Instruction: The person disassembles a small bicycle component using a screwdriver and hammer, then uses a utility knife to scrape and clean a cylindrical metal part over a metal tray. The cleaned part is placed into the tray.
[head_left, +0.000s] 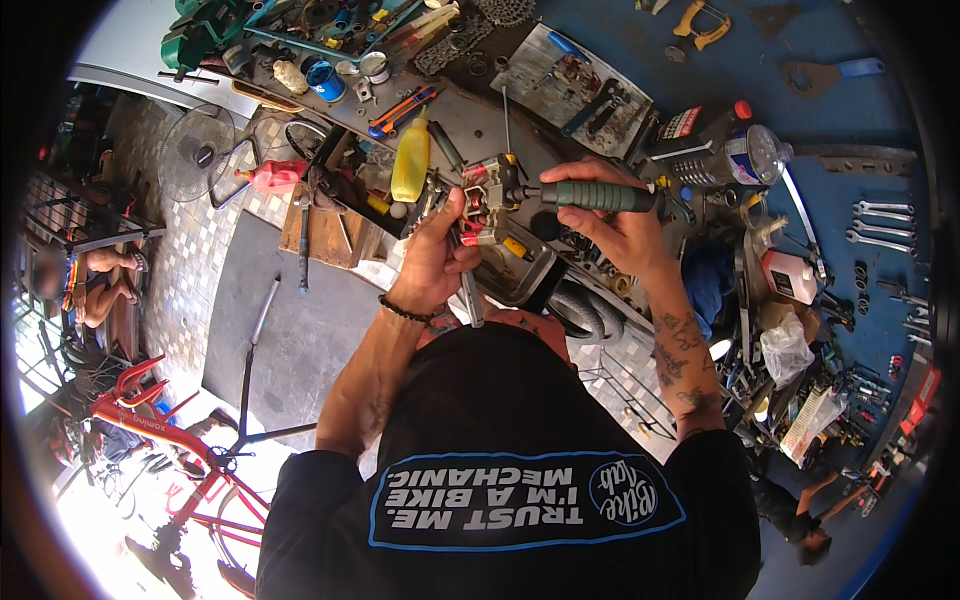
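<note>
Gripping a small metal bike part [483,205] left hand [437,258], green-handled driver [597,196] right hand [620,225], the tip may slip off and gouge fingers.

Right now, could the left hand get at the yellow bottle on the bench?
Probably not without letting go: the left hand grips the small metal part that the right hand works on with a green-handled tool. The yellow bottle stands close, nothing between.
</note>
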